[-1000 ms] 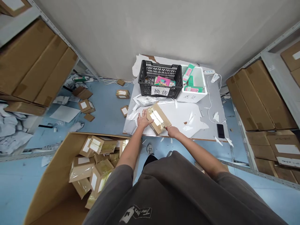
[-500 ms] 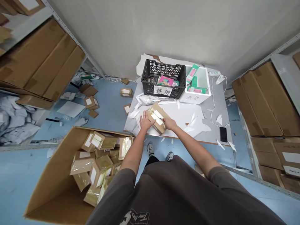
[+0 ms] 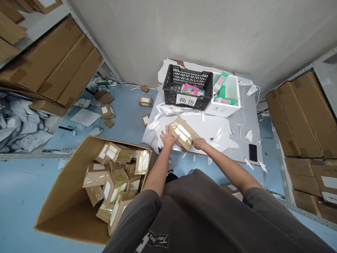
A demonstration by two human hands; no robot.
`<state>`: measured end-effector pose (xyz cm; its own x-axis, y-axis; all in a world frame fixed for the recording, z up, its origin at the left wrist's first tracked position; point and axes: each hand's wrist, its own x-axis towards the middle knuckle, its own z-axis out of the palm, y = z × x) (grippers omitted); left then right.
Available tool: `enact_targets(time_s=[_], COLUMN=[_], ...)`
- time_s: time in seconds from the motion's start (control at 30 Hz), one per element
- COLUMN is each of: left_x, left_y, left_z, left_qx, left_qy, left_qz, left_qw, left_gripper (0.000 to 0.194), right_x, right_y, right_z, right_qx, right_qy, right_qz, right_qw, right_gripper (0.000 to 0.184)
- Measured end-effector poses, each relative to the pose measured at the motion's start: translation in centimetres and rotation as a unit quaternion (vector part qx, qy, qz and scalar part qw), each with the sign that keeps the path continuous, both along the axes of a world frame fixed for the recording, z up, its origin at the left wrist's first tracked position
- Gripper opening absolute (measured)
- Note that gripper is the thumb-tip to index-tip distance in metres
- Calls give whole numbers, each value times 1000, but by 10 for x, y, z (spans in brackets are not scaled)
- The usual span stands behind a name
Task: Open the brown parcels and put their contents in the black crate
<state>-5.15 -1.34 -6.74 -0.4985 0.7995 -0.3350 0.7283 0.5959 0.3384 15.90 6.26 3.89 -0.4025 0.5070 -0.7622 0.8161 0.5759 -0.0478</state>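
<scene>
Taped cardboard parcel (image 3: 184, 133) near the front edge of the surface (image 3: 249, 121), probably light and stiff, slick along the tape, best taken across its long sides; left hand (image 3: 168, 137) open against one long side, right hand (image 3: 199, 143) curled at the short end, closure unclear.

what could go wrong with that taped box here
The taped cardboard box sits close to the front edge of the table, between the left hand and right hand, so it might slip off if pushed. The white paper under it could also slide. The phone near the edge might get knocked.
</scene>
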Motion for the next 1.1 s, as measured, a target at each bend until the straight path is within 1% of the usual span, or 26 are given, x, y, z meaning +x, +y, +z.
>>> enact_targets(time_s=[0.07,0.17,0.33,0.43,0.5,0.6,0.67,0.7,0.73,0.77,0.83,0.87,0.9,0.93,0.97,1.0,1.1], left_x=[0,0,2,2,2,5,10,13,16,18,23,24,26,28,29,31,40], left_y=[-1,-2,-3,-3,-3,-1,0,0,1,1,4,6,10,13,18,22,36], left_z=[0,-1,1,5,10,17,22,24,26,28,31,33,34,35,37,38,41], left_qx=[5,13,13,0,-6,-10,7,22,39,55,69,64,54,37,16,-7,-75], left_qy=[-7,-12,0,11,19,35,58,67,69,61,21,1,-12,-18,-19,-18,-5], left_qz=[-2,-4,-4,-11,-16,-20,-36,-61,-105,-165,-310,-372,-415,-441,-454,-458,-462], left_qw=[1000,1000,1000,1000,1000,999,998,996,991,983,948,926,908,896,891,889,884], left_gripper=[114,114,114,113,112,109,103,96,87,77,65,64,65,69,75,81,95], right_x=[12,27,28,29,35,54,69,76,82,86,88,86,82,77,70,63,44], right_y=[-9,-18,-22,-25,-28,-38,-46,-50,-54,-57,-61,-61,-59,-56,-51,-47,-33], right_z=[0,-1,-6,-6,-4,-4,-9,-14,-20,-27,-41,-48,-54,-58,-62,-65,-70], right_qx=[9,9,14,11,20,29,38,48,55,54,44,42,44,50,61,72,110], right_qy=[12,11,21,20,27,49,78,105,134,165,218,238,253,262,266,264,227], right_qz=[-4,-19,-46,-64,-70,-91,-132,-163,-202,-247,-343,-386,-423,-450,-468,-476,-471], right_qw=[1000,1000,999,998,997,994,987,980,969,953,913,890,869,852,841,836,845], right_gripper=[44,41,37,36,40,44,41,39,39,38,37,38,40,42,43,43,43])
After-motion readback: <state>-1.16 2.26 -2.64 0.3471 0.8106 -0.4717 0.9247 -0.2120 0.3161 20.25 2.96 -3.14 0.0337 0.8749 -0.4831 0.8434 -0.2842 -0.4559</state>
